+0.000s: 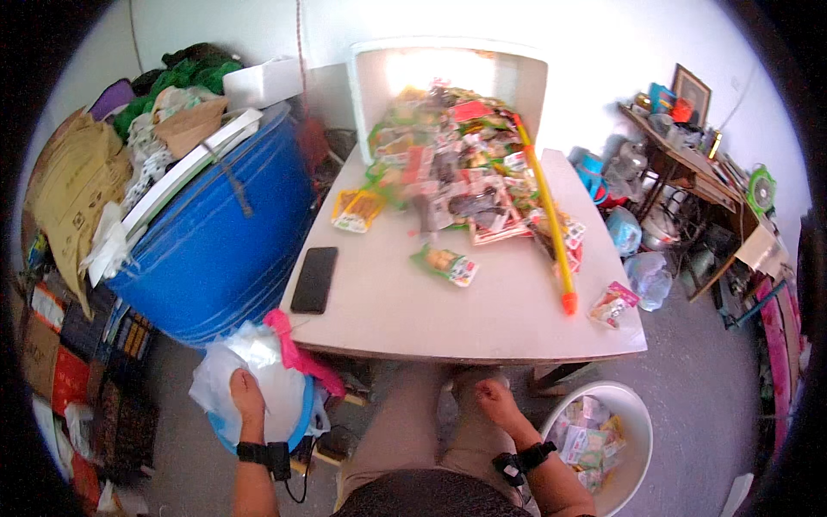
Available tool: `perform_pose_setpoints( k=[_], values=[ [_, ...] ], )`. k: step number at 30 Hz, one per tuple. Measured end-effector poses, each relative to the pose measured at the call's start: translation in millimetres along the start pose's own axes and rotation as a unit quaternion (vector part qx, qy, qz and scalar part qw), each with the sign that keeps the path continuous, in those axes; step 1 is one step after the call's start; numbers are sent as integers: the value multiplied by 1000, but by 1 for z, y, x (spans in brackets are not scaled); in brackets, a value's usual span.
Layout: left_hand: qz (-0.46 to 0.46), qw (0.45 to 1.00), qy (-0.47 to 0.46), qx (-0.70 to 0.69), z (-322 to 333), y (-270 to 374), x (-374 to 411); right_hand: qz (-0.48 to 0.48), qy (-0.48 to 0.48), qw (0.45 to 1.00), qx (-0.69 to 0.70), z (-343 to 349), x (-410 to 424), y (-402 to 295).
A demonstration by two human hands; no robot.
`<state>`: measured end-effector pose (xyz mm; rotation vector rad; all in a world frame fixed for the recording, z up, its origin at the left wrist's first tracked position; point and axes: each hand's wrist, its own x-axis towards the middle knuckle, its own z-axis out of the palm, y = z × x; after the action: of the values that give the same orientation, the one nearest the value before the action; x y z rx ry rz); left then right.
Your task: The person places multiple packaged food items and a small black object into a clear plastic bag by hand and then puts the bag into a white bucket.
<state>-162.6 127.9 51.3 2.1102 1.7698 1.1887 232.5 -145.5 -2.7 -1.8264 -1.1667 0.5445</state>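
My left hand [247, 393] is at the white plastic bags [274, 381] piled in a blue tub [303, 423]; its fingers are not visible, so I cannot tell if it grips them. Over my right knee, my right hand [496, 399] is curled shut, with nothing visible in it. On the table [387, 310] before me, many small food packets [452, 155] spill from a white box [546, 97] lying on its side. A green-edged packet [447, 265] and a red one [614, 304] lie nearer. A white bucket [639, 446] of packets [585, 446] stands right of my right hand.
A yellow stick with orange ends [549, 220] lies along the table's right side, and a black smartphone [314, 280] at its left. Pink cloth [297, 352] hangs near the tub. Left stands a large blue barrel [226, 226]; right, a cluttered wooden desk [685, 155].
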Motion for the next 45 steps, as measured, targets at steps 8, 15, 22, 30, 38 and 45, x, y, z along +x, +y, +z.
perform_pose_setpoints(
  k=[8, 15, 22, 30, 38, 45],
  values=[
    [400, 915, -51, -19, 13, 168, 19, -45, -38, 993, 100, -28, 33, -69],
    [521, 830, -181, -79, 75, 235, -14, 118, -17, 945, 304, -35, 91, -104],
    [540, 819, -182, -66, 89, 246, -26, 152, -33, 919, 363, -24, 115, -105],
    [464, 847, -260, -13, 90, 249, -20, 169, -28, 922, 348, -12, 125, -102],
    [146, 872, -412, -222, 125, 272, -38, 134, -39, 948, 285, -3, 130, -97],
    [117, 869, -428, -218, 122, 278, -38, 126, -43, 958, 253, -7, 131, -107]
  ],
)
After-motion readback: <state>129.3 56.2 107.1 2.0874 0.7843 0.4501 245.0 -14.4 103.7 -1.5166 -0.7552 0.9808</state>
